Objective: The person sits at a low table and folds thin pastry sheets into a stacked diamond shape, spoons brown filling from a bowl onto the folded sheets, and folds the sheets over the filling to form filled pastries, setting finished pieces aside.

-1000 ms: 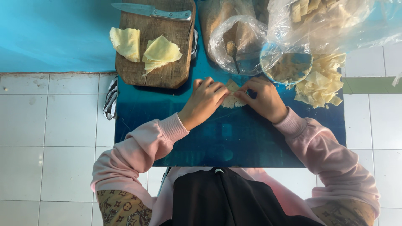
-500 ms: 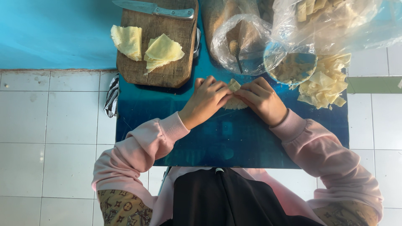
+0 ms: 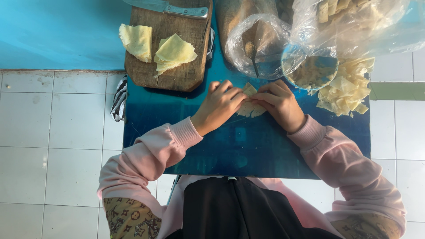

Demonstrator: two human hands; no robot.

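Wrapper (image 3: 250, 107), thin pale-yellow pastry sheet, lies on the blue board (image 3: 248, 150) mid-scene, pinched from both sides: we see our left hand (image 3: 220, 106) and right hand (image 3: 280, 104) with fingers closed on its edges, partly covering it. Just right, a loose stack of cut wrappers (image 3: 347, 90), flaky and triangular. Far right, a clear crinkled plastic bag (image 3: 354, 24); beside it another bag over a filling bowl (image 3: 312, 73). Far left, a wooden chopping board (image 3: 177, 73) with two folded sheets (image 3: 172, 52) and a knife (image 3: 166, 6). White tile floor (image 3: 53, 132) around.
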